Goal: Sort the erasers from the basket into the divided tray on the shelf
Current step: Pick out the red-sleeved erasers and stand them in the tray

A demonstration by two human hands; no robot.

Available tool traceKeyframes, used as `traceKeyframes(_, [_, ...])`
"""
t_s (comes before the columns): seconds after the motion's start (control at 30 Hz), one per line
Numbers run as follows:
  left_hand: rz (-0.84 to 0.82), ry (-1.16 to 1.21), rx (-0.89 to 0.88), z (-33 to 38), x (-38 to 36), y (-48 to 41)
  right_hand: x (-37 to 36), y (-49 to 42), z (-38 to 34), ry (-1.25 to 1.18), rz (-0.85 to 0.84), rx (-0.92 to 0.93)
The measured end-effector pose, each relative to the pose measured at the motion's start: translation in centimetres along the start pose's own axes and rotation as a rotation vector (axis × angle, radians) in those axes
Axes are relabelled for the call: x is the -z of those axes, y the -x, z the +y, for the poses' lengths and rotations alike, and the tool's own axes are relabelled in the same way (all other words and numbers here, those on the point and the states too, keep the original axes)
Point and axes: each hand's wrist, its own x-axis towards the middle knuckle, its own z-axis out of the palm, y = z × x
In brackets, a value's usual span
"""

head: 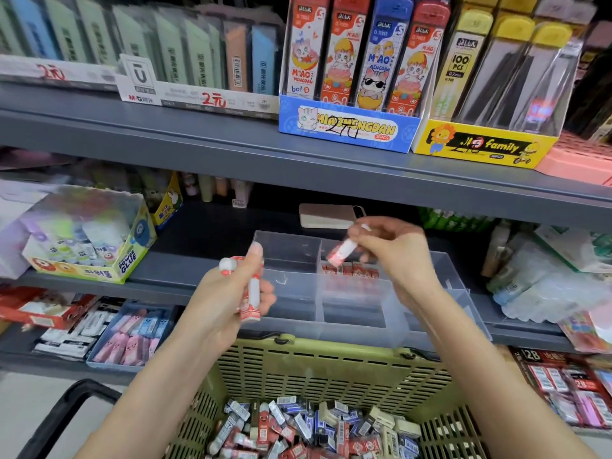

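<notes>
**Setting a red eraser down with its own kind**

Right hand (394, 256): thumb and fingertips pinching a red-and-white eraser (342, 251), tilted, just above the divided tray (291, 294) on the shelf (185, 260). Left hand (231, 293): fingers curled round spare erasers (253, 294) of the same pattern, thumb pressed along them, near the tray's front left corner. Just below the pinched piece, a row of red erasers (351, 270) lying in a rear compartment.

Probably best to lower close over that row, turn the piece to match its neighbours, and only then spread the fingertips. Avoid letting go from height: risk of a bounce into the next cell. After that, better to feed from the left hand's stock before reaching down to the basket (331, 369), with mixed erasers (314, 429) in red, blue and cream heaped inside.
</notes>
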Motion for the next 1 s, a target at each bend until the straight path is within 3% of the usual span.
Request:
traceKeyframes(0.1, [0.037,0.044,-0.034,0.3,0.9,-0.1,0.3,-2.2,1.6,0.218,0.08,-0.046])
traceKeyframes(0.27, [-0.01,0.309,0.034,0.3,1.5,-0.3,-1.5,-3.2,3.9,0.448,-0.132,-0.143])
traceKeyframes(0.37, [-0.049,0.324,0.034,0.1,1.5,-0.2,-2.0,-3.5,4.1,0.511,-0.171,-0.159])
traceKeyframes(0.5, [-0.116,0.248,-0.018,-0.4,1.4,-0.3,-2.5,-3.7,3.8,0.782,-0.236,-0.102])
traceKeyframes(0.67, [-0.131,0.188,-0.041,-1.0,1.4,-0.1,-2.6,-3.9,3.7,0.829,-0.263,-0.202])
traceKeyframes(0.8, [-0.12,0.204,-0.065,-1.0,1.5,0.0,-2.8,-3.5,4.4,0.527,-0.121,-0.191])
traceKeyframes(1.0, [-0.119,0.171,-0.084,-1.2,1.4,0.0,-2.2,-3.4,4.1,0.625,-0.269,-0.156])
